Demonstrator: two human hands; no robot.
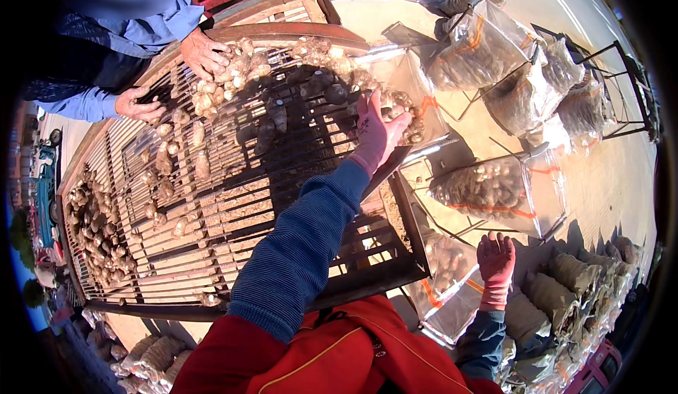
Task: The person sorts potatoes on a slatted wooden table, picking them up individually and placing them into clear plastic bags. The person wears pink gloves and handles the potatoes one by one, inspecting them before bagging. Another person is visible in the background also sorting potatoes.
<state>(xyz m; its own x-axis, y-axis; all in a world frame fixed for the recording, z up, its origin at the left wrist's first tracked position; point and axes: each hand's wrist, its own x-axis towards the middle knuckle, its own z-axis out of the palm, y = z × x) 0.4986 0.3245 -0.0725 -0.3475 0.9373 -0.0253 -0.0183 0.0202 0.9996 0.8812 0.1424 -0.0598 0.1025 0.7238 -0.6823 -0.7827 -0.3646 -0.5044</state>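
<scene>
My left hand (378, 129), in a pink glove, reaches over the corner of a slatted metal sorting table (233, 219). Its thumb stands apart from the fingers, next to taro-like tubers (397, 105) at the mouth of a clear plastic bag (424, 79); whether it touches them is unclear. Dark tubers (323, 87) lie on the slats just beyond. My right hand (496, 267), gloved too, hangs palm up with nothing in it. Beside it are a filled bag (476, 187) on a metal frame and another bag with an orange stripe (445, 267).
Across the table, a co-worker's hands (204, 55) handle a pile of pale tubers (233, 79). More tubers (98, 230) are heaped at the table's left end. Full sacks (551, 293) stand close together at lower right. Several filled bags (476, 50) hang on frames at upper right.
</scene>
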